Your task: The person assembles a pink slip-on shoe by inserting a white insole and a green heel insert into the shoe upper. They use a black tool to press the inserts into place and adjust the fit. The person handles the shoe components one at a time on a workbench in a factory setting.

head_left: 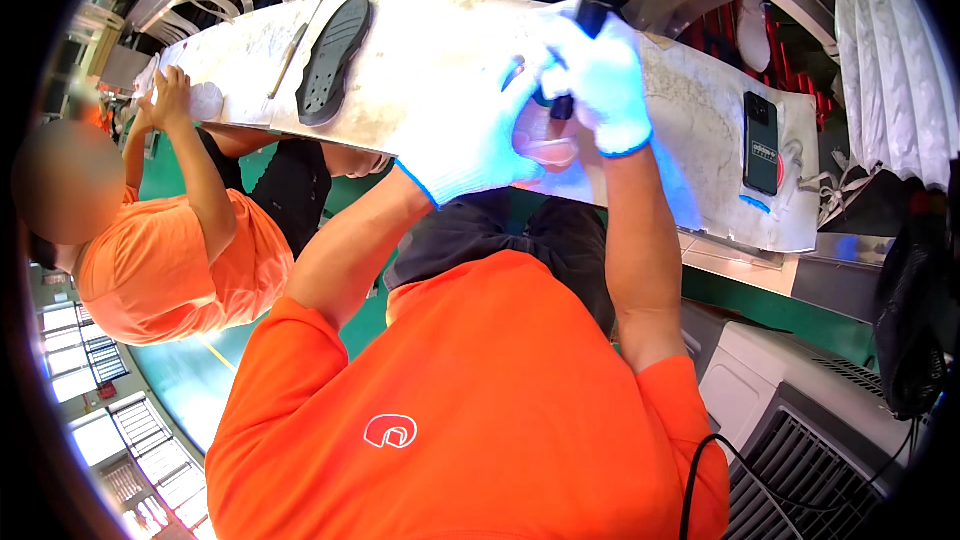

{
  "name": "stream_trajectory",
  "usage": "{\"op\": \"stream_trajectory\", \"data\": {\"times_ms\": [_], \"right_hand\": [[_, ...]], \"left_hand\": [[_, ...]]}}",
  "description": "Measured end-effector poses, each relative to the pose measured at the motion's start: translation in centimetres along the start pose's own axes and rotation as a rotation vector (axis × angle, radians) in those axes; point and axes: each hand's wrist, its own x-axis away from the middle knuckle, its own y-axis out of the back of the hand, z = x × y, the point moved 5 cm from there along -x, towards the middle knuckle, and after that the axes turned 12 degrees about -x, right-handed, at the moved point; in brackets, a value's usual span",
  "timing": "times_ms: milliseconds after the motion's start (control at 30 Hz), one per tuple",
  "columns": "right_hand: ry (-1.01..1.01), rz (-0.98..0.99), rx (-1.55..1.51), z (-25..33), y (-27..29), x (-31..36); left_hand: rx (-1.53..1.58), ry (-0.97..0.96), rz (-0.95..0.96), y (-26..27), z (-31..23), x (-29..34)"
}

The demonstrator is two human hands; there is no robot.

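Note:
Both my hands wear white knit gloves with blue cuffs and meet over the pale bench. My left hand is closed on a pale, pinkish, translucent piece; glare and the fingers hide its full shape. My right hand wraps round a dark stick-like tool, whose top sticks out above the fist. Below that fist, a dark tip points down at the pale piece. Bright bluish glare washes out the fingers. A dark grey shoe sole with round holes lies on the bench to the left.
Near the sole lies a thin pen-like stick. A dark phone rests on the bench's right side. At left sits a co-worker in orange, hands at the bench. White shoes hang beyond the far edge; a grey-white machine stands lower right.

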Motion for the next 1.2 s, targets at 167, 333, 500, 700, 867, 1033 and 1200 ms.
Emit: {"op": "stream_trajectory", "data": {"times_ms": [167, 333, 500, 700, 867, 1033, 1200], "right_hand": [[-0.194, -0.205, 0.431, 2.5, 8.5, 1.2], [0.374, -0.13, 1.437, 3.4, 9.9, 4.5], [-0.206, 0.335, 0.505, -0.5, 7.0, 6.6], [-0.136, 0.352, 0.527, -2.7, 4.0, 7.5], [0.091, 0.113, 0.498, -5.0, 2.1, 9.4], [0.122, 0.143, 0.669, -4.1, 1.7, 9.0], [-0.063, 0.118, 0.394, -5.2, 2.4, 8.4]], "left_hand": [[0.005, 0.004, -0.149, -0.2, -0.1, 1.5], [-0.059, -0.03, -0.27, -0.5, -0.2, 2.3], [-0.033, -0.021, -0.266, -0.6, -0.2, 2.3], [-0.093, -0.024, -0.287, -0.9, 0.0, 2.6], [-0.087, -0.015, -0.327, -1.4, 0.5, 2.5], [-0.072, -0.001, -0.374, -1.3, 0.5, 2.8], [-0.007, -0.048, -0.274, 0.1, 1.2, 3.0]]}}
